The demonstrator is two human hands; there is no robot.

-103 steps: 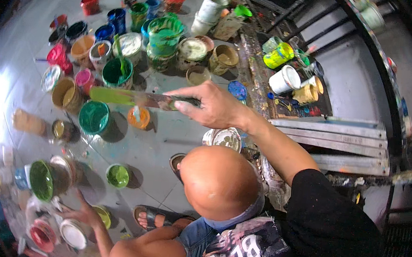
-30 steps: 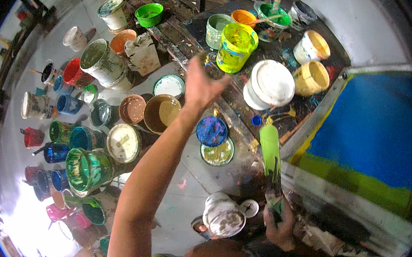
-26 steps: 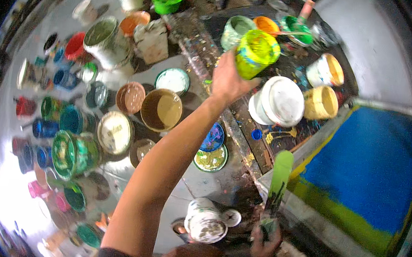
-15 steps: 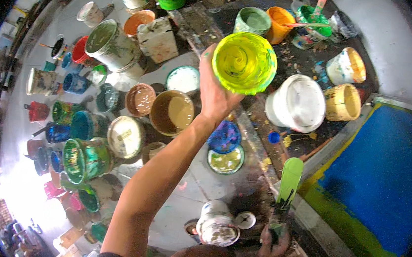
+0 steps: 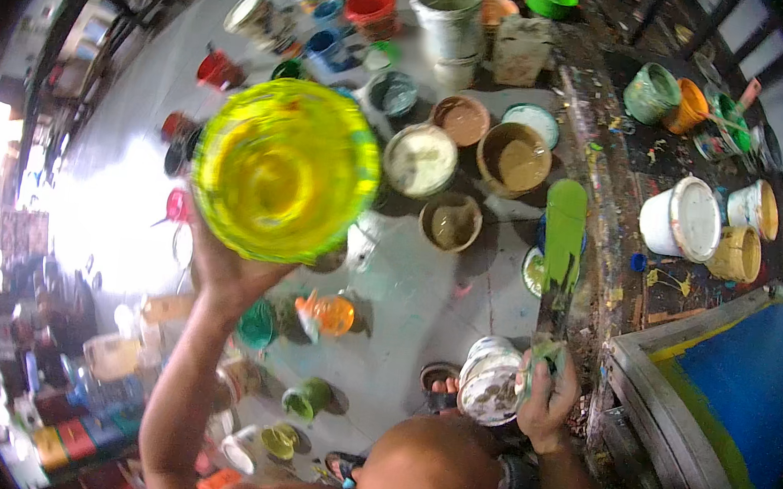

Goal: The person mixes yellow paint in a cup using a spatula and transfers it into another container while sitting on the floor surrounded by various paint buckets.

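Note:
My left hand (image 5: 233,272) grips a tub of bright yellow-green paint (image 5: 285,173) from below and behind, its mouth tipped so the paint inside shows. The tub is smeared with yellow and some green round its rim. Most of the left fingers are hidden behind it. Lower right, my right hand (image 5: 550,406) is closed round the handle of a paint spatula (image 5: 564,238). The blade points up and is coated in green, with dark bare streaks near the handle. Below the spatula, beside my right hand, stands a white bucket (image 5: 491,386) with a stained top.
Several paint tubs crowd the floor, among them a brown bucket (image 5: 514,158), a cream one (image 5: 420,161) and an orange cup (image 5: 333,315). On the dark paint-spattered table (image 5: 644,165) stands a white lidded bucket (image 5: 695,222). A framed screen (image 5: 736,381) with blue paint lies at the right.
My view has swung left. My left hand has carried the yellow tub left, from over the table's edge to over the floor. The spatula, still in my right hand, shows higher.

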